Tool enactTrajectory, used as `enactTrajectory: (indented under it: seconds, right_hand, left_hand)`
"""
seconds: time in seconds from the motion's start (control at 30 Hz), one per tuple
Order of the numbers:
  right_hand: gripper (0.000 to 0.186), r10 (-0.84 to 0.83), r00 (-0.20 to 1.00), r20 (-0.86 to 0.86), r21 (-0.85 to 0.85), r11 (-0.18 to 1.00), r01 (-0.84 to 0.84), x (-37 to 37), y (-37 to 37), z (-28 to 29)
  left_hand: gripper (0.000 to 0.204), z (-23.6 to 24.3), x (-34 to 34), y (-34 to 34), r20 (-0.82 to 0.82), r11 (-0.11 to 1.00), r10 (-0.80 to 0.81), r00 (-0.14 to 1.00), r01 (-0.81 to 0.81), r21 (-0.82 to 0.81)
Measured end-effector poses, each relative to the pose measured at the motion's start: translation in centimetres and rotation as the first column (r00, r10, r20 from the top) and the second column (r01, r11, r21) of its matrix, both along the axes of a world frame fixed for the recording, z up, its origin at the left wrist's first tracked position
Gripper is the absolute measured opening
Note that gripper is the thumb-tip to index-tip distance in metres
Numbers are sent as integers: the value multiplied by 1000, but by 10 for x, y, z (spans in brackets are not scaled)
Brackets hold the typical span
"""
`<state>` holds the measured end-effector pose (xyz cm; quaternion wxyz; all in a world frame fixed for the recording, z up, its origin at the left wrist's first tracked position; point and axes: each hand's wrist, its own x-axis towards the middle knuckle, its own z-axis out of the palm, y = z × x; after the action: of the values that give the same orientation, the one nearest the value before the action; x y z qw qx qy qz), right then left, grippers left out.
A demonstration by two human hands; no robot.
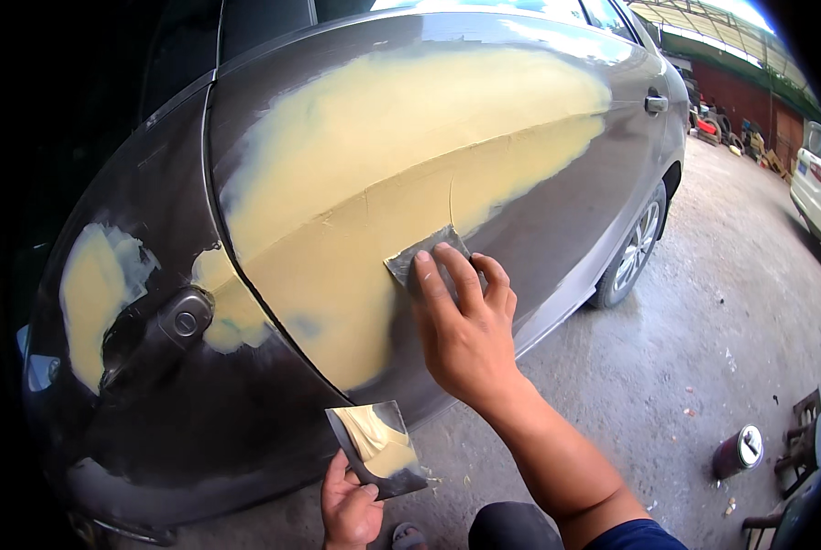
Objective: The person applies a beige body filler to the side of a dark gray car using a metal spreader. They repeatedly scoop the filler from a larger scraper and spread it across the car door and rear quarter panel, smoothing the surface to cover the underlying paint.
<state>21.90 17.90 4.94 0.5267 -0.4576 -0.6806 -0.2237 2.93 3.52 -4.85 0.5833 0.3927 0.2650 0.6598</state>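
Note:
My right hand (465, 321) grips a thin dark rectangular spreader (401, 268), pressed against the rear door of a dark grey-brown car (594, 211) at the lower part of a broad pale-yellow filler patch (364, 128). A thin ridge runs up from the spreader through the filler. My left hand (351, 504) holds a dark square plate (396, 481) with creamy yellow putty (378, 440) on it, low beside the door. More yellow patches (99, 302) lie around the front door's handle (186, 323), left of the door gap.
The car's rear wheel (632, 252) stands on concrete ground (658, 385). A round can (738, 451) and a dark stool (800, 435) are at lower right. A white vehicle (818, 183) and piled tires (722, 124) sit at back right, by a red wall (749, 92).

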Motion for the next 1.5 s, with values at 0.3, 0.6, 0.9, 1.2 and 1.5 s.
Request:
enactTrajectory:
  seconds: [0.3, 0.6, 0.9, 1.2, 1.5]
  right_hand:
    - [50, 2, 994, -109, -28, 1000, -5, 43, 3, 16]
    - [50, 6, 1000, -3, -111, 994, -6, 35, 4, -1]
    - [46, 658, 646, -387, -162, 641, -750, 44, -82, -43]
    - [37, 601, 551, -579, -406, 374, -834, 65, -116, -120]
    - [44, 48, -192, -980, 190, -45, -981, 80, -148, -151]
  left_hand:
    - [80, 4, 7, -1, -4, 1000, -15, 1000, 15, -2]
    - [80, 4, 7, -2, 29, 1000, 18, 999, -18, -11]
    - [80, 23, 27, -9, 139, 999, -12, 990, 5, 50]
    - [80, 36, 49, -15, 232, 998, -55, 971, 43, 55]
    - [78, 28, 55, -23, 172, 981, -10, 985, -23, 193]
